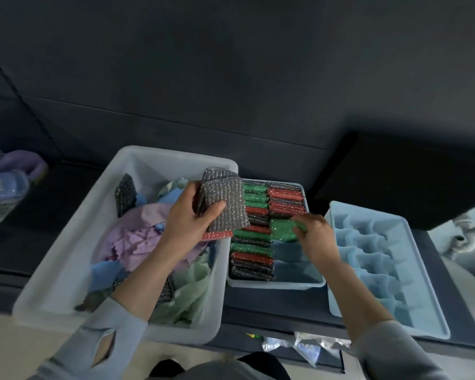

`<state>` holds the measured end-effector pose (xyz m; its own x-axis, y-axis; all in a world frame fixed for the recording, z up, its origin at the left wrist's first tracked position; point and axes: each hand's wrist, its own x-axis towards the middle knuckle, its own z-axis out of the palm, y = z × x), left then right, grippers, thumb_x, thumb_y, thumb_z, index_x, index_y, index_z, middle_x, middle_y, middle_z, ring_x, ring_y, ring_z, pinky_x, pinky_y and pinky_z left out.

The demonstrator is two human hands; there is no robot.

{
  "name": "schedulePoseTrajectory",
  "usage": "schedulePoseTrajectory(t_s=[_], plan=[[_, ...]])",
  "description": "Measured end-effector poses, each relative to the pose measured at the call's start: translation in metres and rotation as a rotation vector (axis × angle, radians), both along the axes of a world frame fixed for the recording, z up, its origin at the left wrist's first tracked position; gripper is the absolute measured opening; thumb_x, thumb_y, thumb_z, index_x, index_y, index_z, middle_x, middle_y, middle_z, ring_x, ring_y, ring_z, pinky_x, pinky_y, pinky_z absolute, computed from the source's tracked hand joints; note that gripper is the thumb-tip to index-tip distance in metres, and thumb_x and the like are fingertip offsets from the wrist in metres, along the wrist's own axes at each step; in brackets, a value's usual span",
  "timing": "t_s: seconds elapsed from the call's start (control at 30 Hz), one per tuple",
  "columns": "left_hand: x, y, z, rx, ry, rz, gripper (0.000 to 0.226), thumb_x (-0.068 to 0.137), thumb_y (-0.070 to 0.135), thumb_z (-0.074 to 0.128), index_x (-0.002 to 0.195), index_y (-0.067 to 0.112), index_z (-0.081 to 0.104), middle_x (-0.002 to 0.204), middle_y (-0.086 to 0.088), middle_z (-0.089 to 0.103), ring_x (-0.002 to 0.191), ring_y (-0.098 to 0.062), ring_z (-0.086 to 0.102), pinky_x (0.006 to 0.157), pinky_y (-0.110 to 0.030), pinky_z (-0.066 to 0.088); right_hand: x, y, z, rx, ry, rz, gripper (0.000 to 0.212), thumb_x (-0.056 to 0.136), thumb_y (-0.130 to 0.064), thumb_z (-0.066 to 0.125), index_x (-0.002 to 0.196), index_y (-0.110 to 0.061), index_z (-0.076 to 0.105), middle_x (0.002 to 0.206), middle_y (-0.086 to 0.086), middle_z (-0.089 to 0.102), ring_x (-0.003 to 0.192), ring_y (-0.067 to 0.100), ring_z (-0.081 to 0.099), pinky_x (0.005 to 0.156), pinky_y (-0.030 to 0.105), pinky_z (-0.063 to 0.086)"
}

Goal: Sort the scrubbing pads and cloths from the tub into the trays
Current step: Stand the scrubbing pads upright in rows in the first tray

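The left hand [188, 215] is up over the right edge of the tub [66, 242], fingers and thumb clamped round a small stack of scrubbing pads [225, 207] — dark grey with silver glitter on top, a red one peeking out at the bottom. Below it, the tub holds a jumble of cloths [137, 231]: purple, pale green and blue, with a couple more dark pads tucked among them, one standing against the far wall. Over to the right hand [314, 231], which reaches into the middle tray [274, 283] and pinches a green pad [281, 229], fingers curled on its right edge, the pad lying on the right-hand column of that tray. The tray's left column is packed front to back with green, red and dark pads on edge; the right column is filled only at the far end, its near part bare. Just beside it on the right sits a pale blue tray [433, 292] with scalloped compartments. All three sit on the dark bench [272, 305].
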<state>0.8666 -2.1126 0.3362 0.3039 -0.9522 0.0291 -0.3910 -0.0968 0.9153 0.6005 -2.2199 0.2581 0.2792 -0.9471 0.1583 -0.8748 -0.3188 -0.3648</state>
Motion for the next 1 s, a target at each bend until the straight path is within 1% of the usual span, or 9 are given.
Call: schedulePoseTrajectory(t_s=[0.23,0.37,0.47,0.57,0.7,0.77,0.83,0.9,1.0], plan=[[-0.003,0.001,-0.001,-0.001,0.058,0.025,0.052,0.082,0.053,0.060,0.125,0.029,0.044,0.109,0.021,0.058,0.095,0.010,0.057,0.065,-0.008,0.049,-0.003,0.006,-0.018,-0.208,0.074,0.097,0.030,0.062,0.008,0.081,0.087,-0.009,0.077,0.090,0.005,0.067,0.080,0.029,0.061,0.066,0.036,0.057],[-0.012,-0.004,0.000,0.005,0.108,0.029,0.045,0.087,0.046,0.062,0.122,0.025,0.044,0.108,0.015,0.059,0.092,0.006,0.059,0.061,-0.007,0.050,0.000,0.002,-0.015,-0.102,0.100,0.077,0.024,0.066,0.004,0.080,0.087,-0.009,0.077,0.091,0.007,0.070,0.084,0.032,0.065,0.071,0.037,0.056],[-0.019,-0.008,0.002,0.018,0.098,0.010,0.046,0.086,0.047,0.061,0.122,0.023,0.044,0.106,0.013,0.060,0.092,0.004,0.060,0.061,-0.008,0.050,0.016,0.005,0.019,-0.037,-0.160,0.013,0.017,0.085,-0.025,0.074,0.100,-0.019,0.076,0.091,-0.003,0.072,0.079,0.017,0.067,0.072,0.028,0.055],[-0.025,-0.013,-0.003,0.032,0.094,-0.027,0.047,0.084,0.051,0.062,0.120,0.025,0.046,0.108,0.011,0.062,0.096,-0.002,0.063,0.075,-0.021,0.056,0.043,0.019,0.059,0.132,-0.515,0.042,0.023,0.089,-0.040,0.067,0.102,-0.023,0.074,0.087,-0.014,0.071,0.077,-0.003,0.066,0.070,0.008,0.049],[-0.033,-0.016,-0.007,0.029,0.029,-0.118,0.039,0.092,0.046,0.059,0.124,0.028,0.046,0.115,0.010,0.061,0.101,-0.002,0.060,0.083,-0.023,0.052,0.057,0.027,0.071,0.484,-0.672,0.134,0.037,0.082,-0.038,0.075,0.080,-0.004,0.062,0.075,0.009,0.065,0.067,0.024,0.060,0.070,0.035,0.055],[-0.034,-0.014,-0.006,0.048,0.023,-0.175,0.039,0.095,0.043,0.054,0.130,0.026,0.046,0.118,0.010,0.060,0.102,-0.004,0.061,0.085,-0.025,0.053,0.050,0.028,0.069,0.556,-0.760,0.118,0.031,0.085,-0.025,0.074,0.069,-0.010,0.052,0.060,-0.010,0.057,0.057,0.007,0.052,0.064,0.021,0.045],[-0.034,-0.014,-0.006,0.061,0.061,-0.193,0.039,0.097,0.037,0.052,0.133,0.026,0.046,0.118,0.010,0.062,0.102,-0.005,0.063,0.085,-0.028,0.056,0.040,0.029,0.066,0.632,-0.891,0.070,0.019,0.082,-0.026,0.076,0.086,-0.012,0.064,0.080,-0.013,0.071,0.078,0.002,0.065,0.080,0.021,0.050],[-0.033,-0.014,-0.006,0.072,0.083,-0.171,0.035,0.097,0.033,0.053,0.131,0.026,0.047,0.114,0.010,0.062,0.096,-0.005,0.064,0.082,-0.030,0.058,0.025,0.024,0.056,0.596,-0.906,-0.039,0.041,0.076,-0.036,0.081,0.107,-0.012,0.066,0.102,-0.001,0.072,0.097,0.013,0.066,0.096,0.038,0.051],[-0.033,-0.015,-0.007,0.075,0.166,-0.114,0.025,0.098,0.028,0.053,0.121,0.033,0.047,0.106,0.009,0.061,0.095,-0.016,0.066,0.084,-0.044,0.058,-0.005,0.019,0.046,0.296,-0.587,-0.156,0.016,0.086,-0.023,0.072,0.094,-0.014,0.063,0.081,0.002,0.069,0.074,0.018,0.062,0.079,0.043,0.050]])
